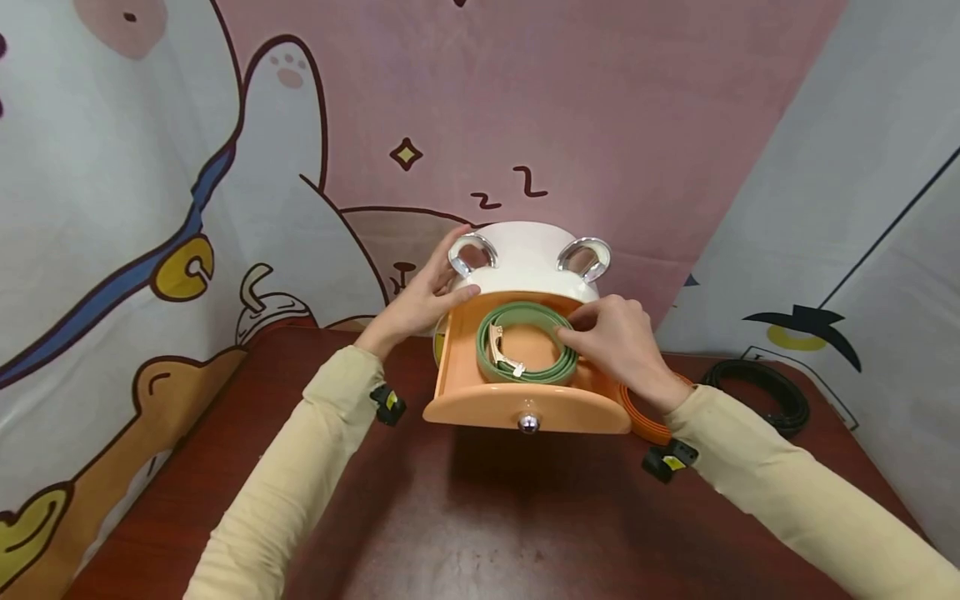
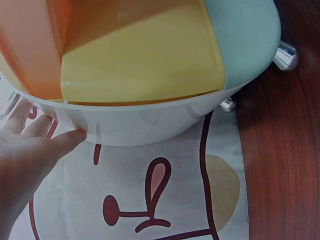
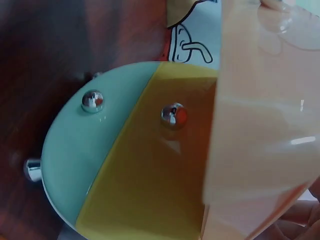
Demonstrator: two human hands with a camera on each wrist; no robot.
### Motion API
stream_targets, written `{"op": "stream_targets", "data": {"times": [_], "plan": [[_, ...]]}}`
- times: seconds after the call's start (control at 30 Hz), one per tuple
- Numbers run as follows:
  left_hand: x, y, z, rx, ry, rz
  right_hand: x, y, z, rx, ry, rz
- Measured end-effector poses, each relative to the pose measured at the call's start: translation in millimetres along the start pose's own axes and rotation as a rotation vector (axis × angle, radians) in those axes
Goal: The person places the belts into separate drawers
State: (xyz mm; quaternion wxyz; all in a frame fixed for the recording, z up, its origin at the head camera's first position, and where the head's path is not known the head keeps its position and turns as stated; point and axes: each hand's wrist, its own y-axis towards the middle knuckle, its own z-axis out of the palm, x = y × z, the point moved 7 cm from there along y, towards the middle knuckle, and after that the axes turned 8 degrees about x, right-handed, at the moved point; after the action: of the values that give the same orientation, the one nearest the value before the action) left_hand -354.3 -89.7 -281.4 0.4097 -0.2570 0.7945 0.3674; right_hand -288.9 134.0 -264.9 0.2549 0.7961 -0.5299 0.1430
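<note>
My right hand [image 1: 617,337] is narrowed on the right side of the coiled green belt [image 1: 525,312], with the thumb inside the ring and the fingers at its outer side, so I'm pinching the band. The belt lies in the orange drawer [image 1: 480,406], its gold buckle [image 1: 497,348] at the left of the coil. My left hand [image 1: 429,298] is spread fairly wide on the left side of the white cabinet [image 1: 525,258], thumb and fingers resting against its shell, just beside 1 of the 2 chrome loops [image 1: 602,257] on it.

The orange drawer stands out from the cabinet, with 1 round chrome knob [image 1: 528,423] on its front. The right wrist view shows 2 more fronts below it, a yellow front [image 3: 145,190] and a pale green front [image 3: 75,140], each with a chrome knob.

To the right on the dark red-brown worktop [image 1: 487,533], an orange coil [image 1: 647,427] is partly hidden by the drawer and my right arm, and a black coil [image 1: 797,408] lies farther right. A cartoon-printed backdrop [image 1: 562,100] hangs behind.
</note>
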Motion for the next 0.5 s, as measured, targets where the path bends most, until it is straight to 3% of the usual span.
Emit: {"op": "stream_targets", "data": {"times": [0.27,0.5], "plan": [[-3.5,0.6,-1.0,0.003,-0.014,0.014,7,2,2,0.021,-0.064,-0.078],[-1.0,0.6,-0.5,-0.006,-0.010,-0.014,8,-12,-4,0.006,-0.010,-0.104]]}}
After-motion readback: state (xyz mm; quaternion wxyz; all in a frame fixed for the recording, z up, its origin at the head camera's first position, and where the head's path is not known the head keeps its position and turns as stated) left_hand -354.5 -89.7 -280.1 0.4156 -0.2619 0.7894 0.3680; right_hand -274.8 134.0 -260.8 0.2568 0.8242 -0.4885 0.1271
